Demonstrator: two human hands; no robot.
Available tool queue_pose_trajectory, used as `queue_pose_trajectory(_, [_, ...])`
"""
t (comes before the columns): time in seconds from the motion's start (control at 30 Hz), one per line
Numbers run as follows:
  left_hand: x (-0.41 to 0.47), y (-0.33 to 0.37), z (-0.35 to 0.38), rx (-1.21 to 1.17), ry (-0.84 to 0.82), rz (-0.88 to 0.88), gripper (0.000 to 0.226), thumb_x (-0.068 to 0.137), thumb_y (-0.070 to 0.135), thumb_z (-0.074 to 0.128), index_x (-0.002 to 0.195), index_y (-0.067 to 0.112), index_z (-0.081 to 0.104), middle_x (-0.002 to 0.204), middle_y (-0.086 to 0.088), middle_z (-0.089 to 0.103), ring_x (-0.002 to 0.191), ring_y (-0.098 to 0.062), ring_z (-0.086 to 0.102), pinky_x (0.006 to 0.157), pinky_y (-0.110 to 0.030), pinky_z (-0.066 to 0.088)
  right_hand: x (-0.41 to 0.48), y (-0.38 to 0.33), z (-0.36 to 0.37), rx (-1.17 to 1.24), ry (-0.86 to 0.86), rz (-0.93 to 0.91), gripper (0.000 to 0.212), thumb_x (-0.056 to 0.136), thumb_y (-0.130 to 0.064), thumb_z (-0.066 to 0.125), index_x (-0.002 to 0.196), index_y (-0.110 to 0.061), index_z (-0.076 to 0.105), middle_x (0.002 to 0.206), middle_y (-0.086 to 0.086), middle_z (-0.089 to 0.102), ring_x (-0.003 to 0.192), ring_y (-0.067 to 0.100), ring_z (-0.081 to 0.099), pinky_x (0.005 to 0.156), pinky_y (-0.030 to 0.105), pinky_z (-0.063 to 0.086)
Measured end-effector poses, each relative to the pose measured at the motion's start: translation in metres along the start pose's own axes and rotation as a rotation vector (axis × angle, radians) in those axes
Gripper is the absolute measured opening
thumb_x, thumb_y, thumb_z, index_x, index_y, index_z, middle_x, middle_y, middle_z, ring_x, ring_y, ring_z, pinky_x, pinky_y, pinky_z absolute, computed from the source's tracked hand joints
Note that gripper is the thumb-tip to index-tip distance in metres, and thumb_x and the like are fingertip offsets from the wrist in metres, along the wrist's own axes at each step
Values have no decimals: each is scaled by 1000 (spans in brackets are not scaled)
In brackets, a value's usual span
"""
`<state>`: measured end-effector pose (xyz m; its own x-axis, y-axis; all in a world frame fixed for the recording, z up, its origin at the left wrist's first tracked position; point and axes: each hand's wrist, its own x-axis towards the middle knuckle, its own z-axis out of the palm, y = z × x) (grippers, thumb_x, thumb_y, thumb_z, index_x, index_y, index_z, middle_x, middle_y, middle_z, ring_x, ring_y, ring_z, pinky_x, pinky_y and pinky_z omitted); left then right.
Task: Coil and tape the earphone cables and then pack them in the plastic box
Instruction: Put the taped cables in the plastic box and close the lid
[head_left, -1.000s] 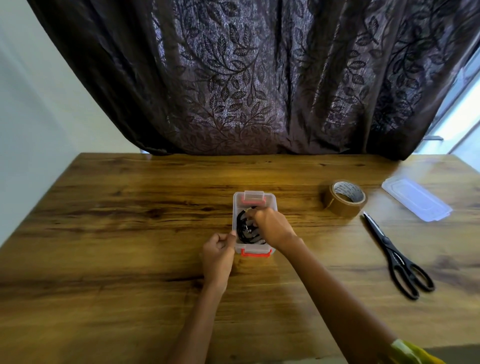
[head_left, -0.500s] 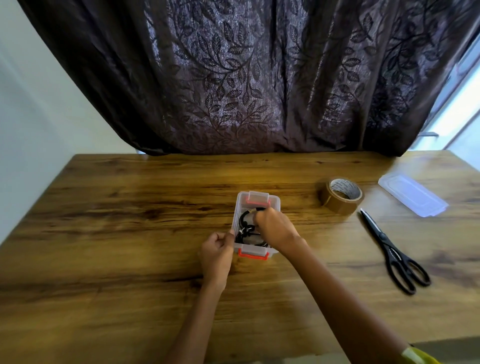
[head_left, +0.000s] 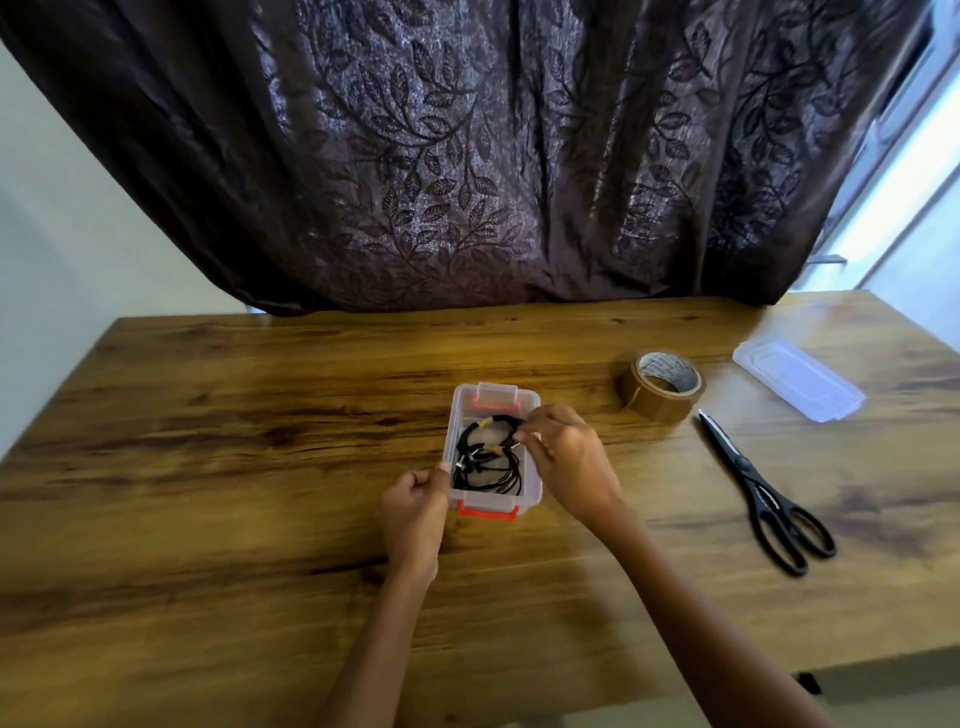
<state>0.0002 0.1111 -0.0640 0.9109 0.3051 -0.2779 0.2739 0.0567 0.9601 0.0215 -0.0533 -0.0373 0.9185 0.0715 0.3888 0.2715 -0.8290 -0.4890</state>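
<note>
A small clear plastic box (head_left: 531, 484) with orange latches stands open in the middle of the wooden table. Black coiled earphone cables (head_left: 485, 460) with bits of tape lie inside it. My left hand (head_left: 415, 514) grips the box's near left corner, thumb against the wall. My right hand (head_left: 566, 457) hovers over the box's right side, its fingertips pinching the upper coil of cable at the right edge. The right palm hides part of the box's right wall.
A roll of brown tape (head_left: 661, 383) sits right of the box. Black scissors (head_left: 763, 493) lie closed further right. The clear lid (head_left: 800, 383) rests at the far right corner. A dark curtain (head_left: 493, 156) hangs behind the table (head_left: 208, 467).
My right hand has slid from over the box's middle to its right side, uncovering the cables. The left hand keeps its hold on the box.
</note>
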Motion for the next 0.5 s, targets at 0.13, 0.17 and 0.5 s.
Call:
queue_pose_trajectory(0.13, [0,-2,4,-7,-5,-9,14,88,19,61,76,11,60,74,-9,63,79,-25,61,82,-46,52,-5,33,-24,25,106,143,13,86,-9,63,95,-4,70,98,7,65,87,16,59,75,25,47])
queue_pose_trajectory(0.17, [-1,-3,6,-9,-7,-7,14,88,19,61,76,11,60,74,-9,63,78,-25,61,82,-45,52,-7,44,-30,33,119,188,14,86,-11,63,95,-4,70,97,7,65,85,16,59,75,27,49])
queue_pose_trajectory(0.5, [-8,-10,27,-21,138,32,13,88,20,60,77,15,58,80,-6,64,80,-21,61,75,-36,52,-26,167,-92,-8,237,523,16,86,-13,62,92,0,70,99,16,67,88,31,61,74,29,42])
